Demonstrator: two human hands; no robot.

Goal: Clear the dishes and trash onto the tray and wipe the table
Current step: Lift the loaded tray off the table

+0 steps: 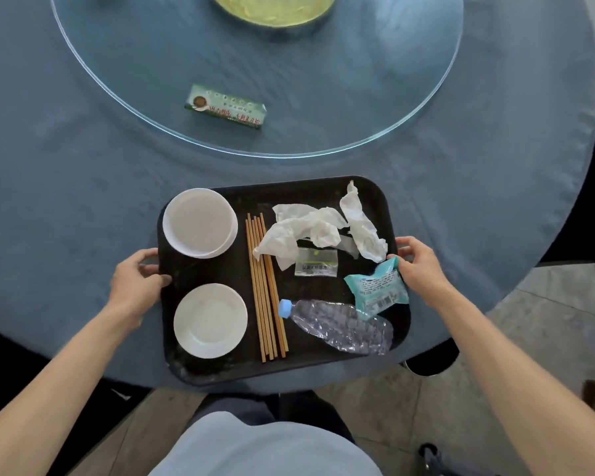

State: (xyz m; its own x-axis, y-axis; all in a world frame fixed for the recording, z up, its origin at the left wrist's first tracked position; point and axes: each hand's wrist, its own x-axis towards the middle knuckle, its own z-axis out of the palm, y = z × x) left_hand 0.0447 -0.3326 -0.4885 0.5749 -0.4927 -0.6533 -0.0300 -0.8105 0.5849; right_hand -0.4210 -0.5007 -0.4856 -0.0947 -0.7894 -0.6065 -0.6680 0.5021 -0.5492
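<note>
Loaded black rectangular plastic tray (375,197) gripped at both ends on counter.
Left hand (136,285) and right hand (421,266) clasp its rims; lettering on teal snack wrapper (378,290) and upper-centre green paper packet (224,106) illegible.

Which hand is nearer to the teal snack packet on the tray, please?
Right. The right hand grips the tray edge touching the teal snack packet; the left hand grips the opposite edge.
</note>
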